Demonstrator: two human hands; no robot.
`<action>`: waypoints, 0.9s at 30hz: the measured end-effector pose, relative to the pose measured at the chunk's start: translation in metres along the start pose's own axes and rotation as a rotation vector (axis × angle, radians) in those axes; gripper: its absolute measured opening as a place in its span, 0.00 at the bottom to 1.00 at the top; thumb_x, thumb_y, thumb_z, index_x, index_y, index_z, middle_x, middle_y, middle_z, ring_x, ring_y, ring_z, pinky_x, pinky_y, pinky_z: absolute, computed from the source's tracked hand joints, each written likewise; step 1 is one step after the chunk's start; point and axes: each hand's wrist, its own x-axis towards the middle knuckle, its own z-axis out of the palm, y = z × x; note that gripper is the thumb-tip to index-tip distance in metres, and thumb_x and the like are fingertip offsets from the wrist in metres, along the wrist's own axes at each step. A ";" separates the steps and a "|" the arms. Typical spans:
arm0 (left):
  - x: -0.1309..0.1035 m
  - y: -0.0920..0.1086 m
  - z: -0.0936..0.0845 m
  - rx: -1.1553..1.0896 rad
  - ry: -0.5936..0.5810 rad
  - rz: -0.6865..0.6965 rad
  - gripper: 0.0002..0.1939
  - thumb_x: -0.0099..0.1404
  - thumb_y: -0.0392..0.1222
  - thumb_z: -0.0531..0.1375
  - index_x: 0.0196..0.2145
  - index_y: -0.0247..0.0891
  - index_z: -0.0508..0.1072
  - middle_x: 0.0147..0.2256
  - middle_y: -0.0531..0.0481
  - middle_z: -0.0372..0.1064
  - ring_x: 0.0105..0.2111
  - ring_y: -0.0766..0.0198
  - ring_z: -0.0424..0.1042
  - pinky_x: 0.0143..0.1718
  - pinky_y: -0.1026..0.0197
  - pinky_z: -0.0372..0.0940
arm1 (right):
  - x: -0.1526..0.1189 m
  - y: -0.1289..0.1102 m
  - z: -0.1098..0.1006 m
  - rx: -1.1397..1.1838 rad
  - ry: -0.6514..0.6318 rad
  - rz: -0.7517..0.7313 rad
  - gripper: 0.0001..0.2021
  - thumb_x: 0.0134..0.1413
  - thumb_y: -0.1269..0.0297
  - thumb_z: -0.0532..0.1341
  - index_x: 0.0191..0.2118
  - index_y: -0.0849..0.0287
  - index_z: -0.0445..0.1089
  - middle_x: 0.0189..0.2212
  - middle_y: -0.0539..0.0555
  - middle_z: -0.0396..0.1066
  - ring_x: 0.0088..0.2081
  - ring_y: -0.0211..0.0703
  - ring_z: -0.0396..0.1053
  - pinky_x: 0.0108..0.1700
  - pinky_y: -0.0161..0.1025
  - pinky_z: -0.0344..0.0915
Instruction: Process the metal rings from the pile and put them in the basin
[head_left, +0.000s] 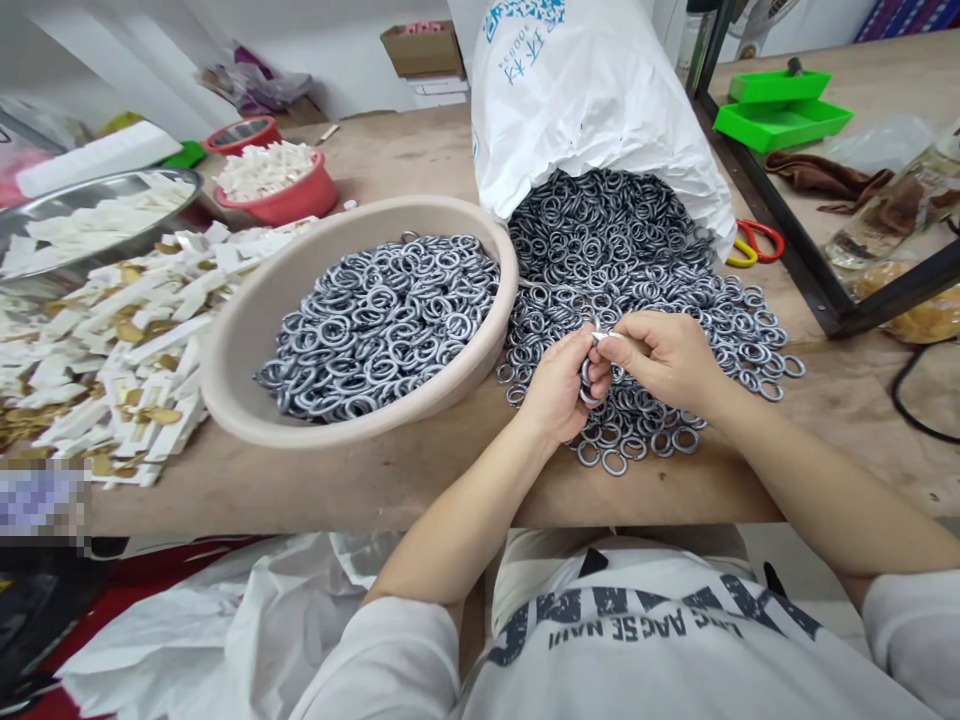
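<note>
My left hand (pixel 561 388) is closed on a grey ring (pixel 587 385), held upright over the front of a heap of loose grey rings (pixel 645 300). Against the ring's top, my right hand (pixel 666 362) pinches a small white piece (pixel 600 337) between thumb and finger; its exact kind is too small to make out. The heap spills onto the table from a large white sack (pixel 592 100) lying on its side. Left of my hands stands a beige basin (pixel 360 432) holding many more grey rings (pixel 382 320).
White strips with brass-coloured parts (pixel 142 350) are piled at the left. Behind them are a metal bowl (pixel 191 190) and a red bowl (pixel 304 195) of white pieces. Red-and-yellow scissors (pixel 759 240) lie beside the sack. A dark metal frame (pixel 840 318) and green trays (pixel 784 125) are at the right.
</note>
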 end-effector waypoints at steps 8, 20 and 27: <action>0.000 0.003 -0.002 0.020 -0.058 -0.017 0.14 0.60 0.49 0.63 0.27 0.36 0.67 0.20 0.57 0.60 0.17 0.73 0.60 0.16 0.69 0.51 | 0.051 0.049 0.010 -0.239 0.007 0.206 0.22 0.62 0.43 0.56 0.34 0.57 0.75 0.28 0.52 0.72 0.31 0.43 0.66 0.33 0.38 0.53; 0.017 0.011 -0.028 0.002 0.242 0.133 0.17 0.59 0.55 0.65 0.34 0.38 0.71 0.28 0.56 0.66 0.19 0.75 0.63 0.16 0.70 0.54 | 0.085 0.031 0.020 0.046 -0.099 0.160 0.15 0.49 0.52 0.69 0.28 0.59 0.72 0.21 0.47 0.64 0.25 0.36 0.60 0.29 0.36 0.51; 0.011 -0.010 -0.015 0.185 0.157 0.243 0.17 0.61 0.56 0.64 0.34 0.40 0.68 0.26 0.57 0.62 0.19 0.74 0.62 0.14 0.71 0.51 | 0.012 0.000 0.016 0.697 -0.089 0.251 0.22 0.44 0.46 0.72 0.27 0.57 0.64 0.20 0.43 0.60 0.21 0.32 0.55 0.23 0.34 0.53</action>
